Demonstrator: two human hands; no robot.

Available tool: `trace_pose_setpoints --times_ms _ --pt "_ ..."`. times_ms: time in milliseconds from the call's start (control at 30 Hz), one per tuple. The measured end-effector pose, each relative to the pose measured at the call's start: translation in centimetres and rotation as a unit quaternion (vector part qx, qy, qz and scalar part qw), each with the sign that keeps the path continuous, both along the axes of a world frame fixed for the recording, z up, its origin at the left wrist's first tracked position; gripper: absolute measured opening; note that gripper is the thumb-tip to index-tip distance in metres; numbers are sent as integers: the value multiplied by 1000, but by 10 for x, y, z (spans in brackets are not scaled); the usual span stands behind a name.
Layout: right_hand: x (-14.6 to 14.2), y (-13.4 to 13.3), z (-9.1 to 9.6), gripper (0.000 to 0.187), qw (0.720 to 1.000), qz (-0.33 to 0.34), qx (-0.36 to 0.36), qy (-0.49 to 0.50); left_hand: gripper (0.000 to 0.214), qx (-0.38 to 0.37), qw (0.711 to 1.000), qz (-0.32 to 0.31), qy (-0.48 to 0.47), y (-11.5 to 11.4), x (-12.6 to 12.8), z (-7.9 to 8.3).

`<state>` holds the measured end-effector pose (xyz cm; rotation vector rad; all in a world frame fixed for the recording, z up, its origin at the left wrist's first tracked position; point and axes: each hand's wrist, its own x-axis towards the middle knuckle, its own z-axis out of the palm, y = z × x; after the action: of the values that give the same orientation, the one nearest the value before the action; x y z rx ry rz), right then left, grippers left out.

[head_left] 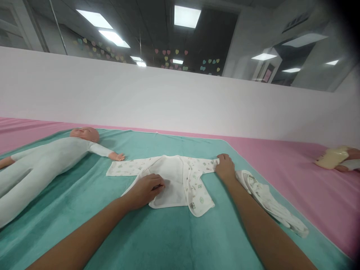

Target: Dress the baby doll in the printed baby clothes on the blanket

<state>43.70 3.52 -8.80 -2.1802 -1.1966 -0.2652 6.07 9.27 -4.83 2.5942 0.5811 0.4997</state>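
Right hand (225,165) has its grip closed on the cuff (214,164) of the patterned baby shirt (171,180), which lies directly to its left, spread flat with both sleeves stretched sideways. Left hand (147,189) rests over the shirt's left front, fingers curled; whether that grip pinches cloth, I cannot tell. Both hands are palm down, their forearms slanting inward from the lower corners. Just beside the right wrist lies a bunched white garment (270,200). On the same green cloth (157,240), a white-clothed doll (53,157) lies at left, one hand near the shirt's other cuff.
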Motion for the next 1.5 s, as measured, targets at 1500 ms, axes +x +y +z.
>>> trace_pose_setpoints --times_ms 1500 --pt "-130 11 21 29 971 147 -117 147 44 -25 937 347 27 49 -29 -8"
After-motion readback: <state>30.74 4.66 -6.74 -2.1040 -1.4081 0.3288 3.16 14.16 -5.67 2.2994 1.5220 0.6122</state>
